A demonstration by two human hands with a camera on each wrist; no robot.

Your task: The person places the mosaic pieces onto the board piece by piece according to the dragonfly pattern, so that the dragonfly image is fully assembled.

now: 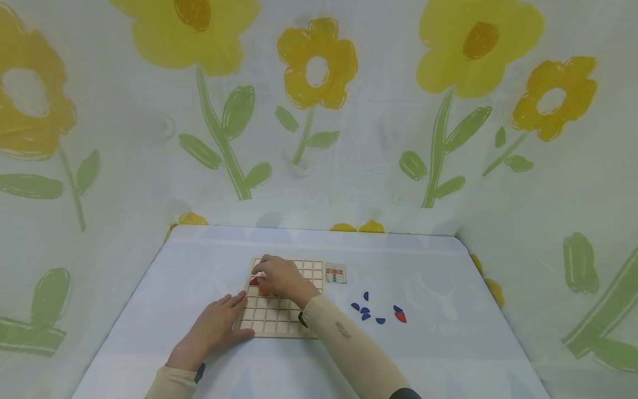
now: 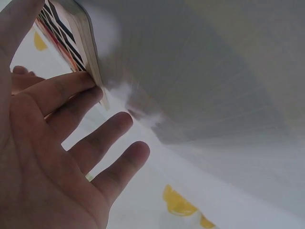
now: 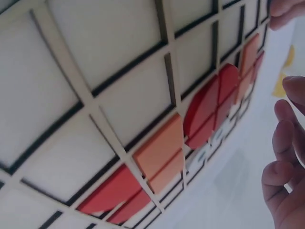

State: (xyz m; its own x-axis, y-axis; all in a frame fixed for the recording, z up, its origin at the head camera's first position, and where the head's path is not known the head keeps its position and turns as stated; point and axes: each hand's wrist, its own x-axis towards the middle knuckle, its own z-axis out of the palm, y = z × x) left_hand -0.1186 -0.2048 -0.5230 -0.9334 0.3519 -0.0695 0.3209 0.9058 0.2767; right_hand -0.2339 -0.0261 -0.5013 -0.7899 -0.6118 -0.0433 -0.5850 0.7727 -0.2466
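Observation:
A wooden grid board point(image 1: 279, 327) lies on the table, with red pieces point(image 3: 209, 109) and orange pieces point(image 3: 162, 157) set in its squares. At its left edge my left hand point(image 1: 214, 327) has its fingers extended, and the fingertips point(image 2: 90, 88) touch the board's side. Over the board's upper left part is my right hand point(image 1: 281, 277), near a red piece point(image 1: 254, 281). Its fingers point(image 3: 286, 138) are loosely bent beside the board in the right wrist view, with no piece visible in them. In the head view the right hand hides part of the pieces.
A small pattern card point(image 1: 336, 272) lies by the board's upper right corner. Several blue half-round pieces point(image 1: 365, 311) are scattered right of the board, with a red piece point(image 1: 400, 317) beside them. Flower-printed cloth walls point(image 1: 349, 183) surround the white table point(image 1: 448, 354).

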